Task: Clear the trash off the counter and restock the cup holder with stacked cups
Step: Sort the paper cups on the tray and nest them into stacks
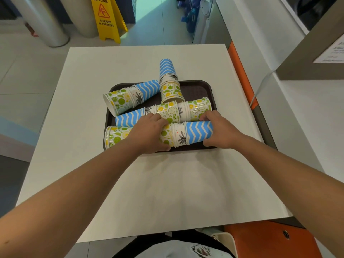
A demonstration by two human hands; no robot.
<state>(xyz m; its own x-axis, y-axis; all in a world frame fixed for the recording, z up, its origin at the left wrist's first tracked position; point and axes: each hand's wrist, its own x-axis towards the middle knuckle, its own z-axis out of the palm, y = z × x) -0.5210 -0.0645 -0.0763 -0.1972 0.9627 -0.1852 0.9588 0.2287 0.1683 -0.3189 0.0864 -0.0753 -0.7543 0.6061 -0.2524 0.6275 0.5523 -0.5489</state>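
- Dark brown plastic tray (202, 88) sat on a white square table (93, 71), loaded with five lying stacks of patterned paper cups.
- Nearest stack of nested paper cups (178, 134), citrus-print, palm-print and blue-and-white zigzag, lay sideways along the tray's near edge, directly under both hands.
- Left hand (149, 134) curled over that stack's citrus-print middle, fingers wrapped across the top, gripping it.
- Right hand (218, 129) cupped the stack's blue zigzag end, thumb below and fingers over the top, gripping it.
- Second sideways stack (163, 113) lay just behind, touching the fingertips of both hands.
- Two further stacks (130, 97) (169, 81) lay farther back, apart from the hands.
- Yellow wet-floor sign (107, 17) stood on the floor beyond the table.
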